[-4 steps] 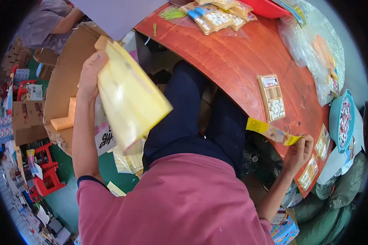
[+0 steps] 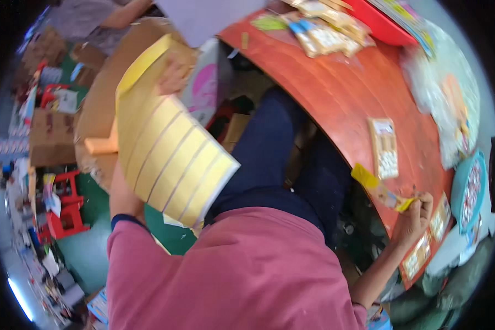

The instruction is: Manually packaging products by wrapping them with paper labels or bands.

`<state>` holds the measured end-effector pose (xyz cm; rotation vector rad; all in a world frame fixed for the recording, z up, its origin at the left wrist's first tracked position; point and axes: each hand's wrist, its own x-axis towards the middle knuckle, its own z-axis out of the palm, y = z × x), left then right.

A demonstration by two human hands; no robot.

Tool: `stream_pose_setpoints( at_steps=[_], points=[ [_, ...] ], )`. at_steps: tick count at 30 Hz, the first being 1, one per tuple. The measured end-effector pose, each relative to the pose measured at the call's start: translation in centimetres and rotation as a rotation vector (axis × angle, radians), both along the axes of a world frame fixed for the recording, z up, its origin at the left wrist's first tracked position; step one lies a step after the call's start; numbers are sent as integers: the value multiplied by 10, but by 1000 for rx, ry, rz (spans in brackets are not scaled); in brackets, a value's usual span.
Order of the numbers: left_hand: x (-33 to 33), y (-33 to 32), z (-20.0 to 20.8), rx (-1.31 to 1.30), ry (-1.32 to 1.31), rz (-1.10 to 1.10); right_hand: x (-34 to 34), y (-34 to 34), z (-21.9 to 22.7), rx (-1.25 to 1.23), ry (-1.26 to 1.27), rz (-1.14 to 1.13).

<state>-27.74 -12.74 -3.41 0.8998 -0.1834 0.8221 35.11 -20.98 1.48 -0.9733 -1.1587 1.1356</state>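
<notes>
On the left, my left hand grips a pale yellow sheet by its upper part. The sheet hangs tilted over my left forearm, showing a face lined into several long bands, with a brighter yellow curled edge at the top. My right hand pinches one end of a printed yellow strip between thumb and fingers. That strip sticks out leftward over the table edge. Just beyond it, a compartment tray with white pieces in its near part lies on the red-brown table. Motion blurs the picture.
More filled packs are heaped at the table's far end beside a red basin. Two packs lie near my right wrist. A teal basin of small wrapped pieces stands at the right. Cardboard and red stools are on the left.
The yellow sheet has swung round and now shows its lined face instead of the glossy one. My left hand has shifted right. The whole view has moved, and my right hand still holds the strip.
</notes>
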Motion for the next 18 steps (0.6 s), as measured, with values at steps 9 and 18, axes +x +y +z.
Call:
stream_pose_setpoints(
  at_steps=[9, 18],
  points=[
    [70, -20, 22, -388, 850, 928, -5, -1, -14, -107, -61, 1],
    [238, -29, 56, 638, 1535, 1225, -27, 35, 10, -190, 59, -115]
  ],
)
